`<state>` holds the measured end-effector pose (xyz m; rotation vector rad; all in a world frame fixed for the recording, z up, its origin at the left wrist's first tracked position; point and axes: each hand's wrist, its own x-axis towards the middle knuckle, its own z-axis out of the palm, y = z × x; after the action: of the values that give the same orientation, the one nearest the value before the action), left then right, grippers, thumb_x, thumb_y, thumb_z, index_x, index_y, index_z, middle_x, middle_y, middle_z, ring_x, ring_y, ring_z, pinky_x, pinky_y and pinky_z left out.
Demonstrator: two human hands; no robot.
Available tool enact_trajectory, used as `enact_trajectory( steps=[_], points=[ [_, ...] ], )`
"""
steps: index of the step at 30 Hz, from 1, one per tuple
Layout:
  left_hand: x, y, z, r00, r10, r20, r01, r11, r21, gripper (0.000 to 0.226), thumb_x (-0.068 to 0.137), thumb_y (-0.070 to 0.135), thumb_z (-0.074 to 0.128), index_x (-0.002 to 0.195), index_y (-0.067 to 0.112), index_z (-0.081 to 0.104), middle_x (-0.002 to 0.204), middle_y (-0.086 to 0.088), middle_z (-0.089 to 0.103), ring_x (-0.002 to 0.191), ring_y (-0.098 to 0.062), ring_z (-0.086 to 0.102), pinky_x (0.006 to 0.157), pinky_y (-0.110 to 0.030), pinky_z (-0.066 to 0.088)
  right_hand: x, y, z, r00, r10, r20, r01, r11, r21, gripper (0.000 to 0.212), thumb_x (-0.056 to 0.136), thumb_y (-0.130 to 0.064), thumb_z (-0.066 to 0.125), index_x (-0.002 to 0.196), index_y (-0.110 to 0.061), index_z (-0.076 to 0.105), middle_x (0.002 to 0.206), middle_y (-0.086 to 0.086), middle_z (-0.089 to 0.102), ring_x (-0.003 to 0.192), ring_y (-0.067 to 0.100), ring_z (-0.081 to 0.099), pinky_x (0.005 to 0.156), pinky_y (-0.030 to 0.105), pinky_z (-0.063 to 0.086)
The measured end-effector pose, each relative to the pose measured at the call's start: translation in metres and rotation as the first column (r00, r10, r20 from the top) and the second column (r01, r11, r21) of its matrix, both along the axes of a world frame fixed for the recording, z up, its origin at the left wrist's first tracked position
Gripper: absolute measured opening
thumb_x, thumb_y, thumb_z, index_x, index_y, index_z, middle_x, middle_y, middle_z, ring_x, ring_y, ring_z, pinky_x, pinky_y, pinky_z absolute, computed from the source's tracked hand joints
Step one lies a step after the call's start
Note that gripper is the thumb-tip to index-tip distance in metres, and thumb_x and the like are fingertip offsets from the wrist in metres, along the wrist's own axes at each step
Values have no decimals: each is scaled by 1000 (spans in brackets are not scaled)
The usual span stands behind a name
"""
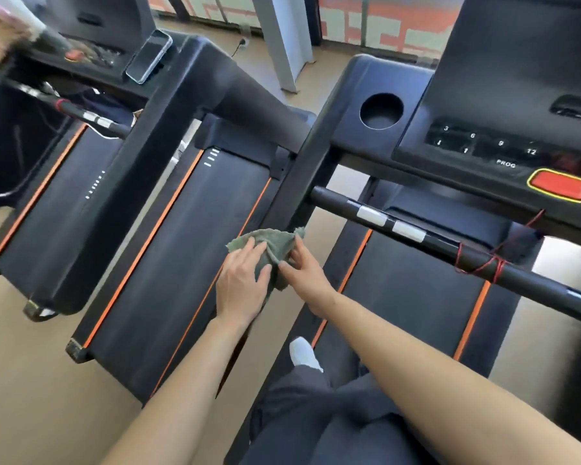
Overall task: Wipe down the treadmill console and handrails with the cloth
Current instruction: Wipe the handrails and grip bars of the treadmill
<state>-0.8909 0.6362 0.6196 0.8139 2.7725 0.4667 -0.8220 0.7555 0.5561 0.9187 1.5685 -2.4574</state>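
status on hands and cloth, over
Crumpled grey-green cloth held in left hand and right hand. Not yet on black console. Ahead, red cord wound round black handrail.

Two arms on show, both bare, skin uncovered from frame edge to wrist. Left forearm [182, 391] at 7 o'clock, right forearm [433, 380] at 5, longer stretch visible. Left hand [240, 286] and right hand [304, 273] bare too, near centre. Down at 6: dark grey trousers [316, 414], loose, soft, creased. Just above them, one white shoe [304, 354], rounded toe, showing past trouser hem.
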Motion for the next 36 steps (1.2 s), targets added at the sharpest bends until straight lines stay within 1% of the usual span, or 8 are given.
enact_trajectory(
  steps=[3, 5, 7, 10, 16, 21, 25, 36],
  points=[
    [-13, 18, -1, 994, -113, 7, 113, 994, 5, 53, 91, 16, 72, 142, 18, 58, 153, -7, 50, 138, -27, 47, 114, -42, 40, -9, 5, -6, 992, -125, 18, 126, 984, -128, 66, 99, -20, 59, 152, -44, 28, 131, -23, 55, 132, 13, 52, 110, 47, 45],
    [-24, 28, -2, 982, -190, -8, 191, 982, 13, 55, 89, 12, 73, 142, 17, 58, 154, -6, 49, 140, -26, 47, 114, -42, 40, -16, 7, -8, 983, -182, 26, 184, 968, -168, 59, 100, -18, 58, 146, -46, 35, 135, -19, 56, 133, 14, 52, 111, 48, 44],
    [-37, 35, -5, 967, -255, -19, 255, 967, 24, 61, 87, 10, 75, 144, 18, 56, 155, -4, 48, 141, -24, 46, 115, -41, 39, -22, 10, -10, 970, -237, 48, 242, 951, -193, 65, 99, -17, 59, 154, -38, 31, 144, -11, 52, 135, 16, 49, 113, 50, 42],
    [-55, 46, -8, 944, -330, 4, 329, 944, 36, 74, 84, 13, 79, 151, 19, 47, 157, 1, 45, 144, -20, 42, 117, -39, 39, -27, 20, -14, 950, -302, 84, 313, 923, -222, 69, 99, -14, 60, 157, -32, 27, 151, -10, 44, 139, 17, 44, 111, 49, 44],
    [-76, 69, -9, 900, -436, 10, 436, 900, 4, 74, 86, 18, 79, 152, 23, 46, 162, 4, 36, 150, -18, 33, 115, -39, 38, -38, 44, -25, 933, -351, 83, 360, 894, -266, 69, 97, -15, 65, 155, -32, 32, 154, -6, 43, 137, 18, 47, 103, 47, 51],
    [-79, 76, -9, 899, -437, 0, 437, 899, -22, 74, 90, 24, 75, 155, 30, 41, 166, 11, 27, 153, -14, 26, 112, -40, 41, -43, 47, -30, 927, -370, 62, 373, 888, -268, 67, 97, -24, 65, 154, -36, 33, 154, -9, 44, 139, 18, 45, 104, 50, 49],
    [-76, 68, -11, 911, -413, -5, 413, 911, -12, 73, 90, 26, 74, 155, 30, 41, 165, 10, 29, 152, -16, 28, 111, -44, 44, -39, 38, -38, 935, -353, 26, 346, 895, -281, 71, 96, -28, 67, 155, -37, 30, 156, -11, 41, 141, 17, 43, 107, 52, 47],
    [-41, -11, -16, 958, -286, 35, 285, 958, 44, 71, 87, 30, 76, 151, 35, 45, 163, 15, 33, 147, -12, 37, 105, -45, 50, 5, -29, -41, 980, -189, -61, 176, 969, -172, 89, 91, -18, 73, 159, -31, 18, 157, -13, 34, 141, 18, 42, 105, 47, 50]
  ],
)
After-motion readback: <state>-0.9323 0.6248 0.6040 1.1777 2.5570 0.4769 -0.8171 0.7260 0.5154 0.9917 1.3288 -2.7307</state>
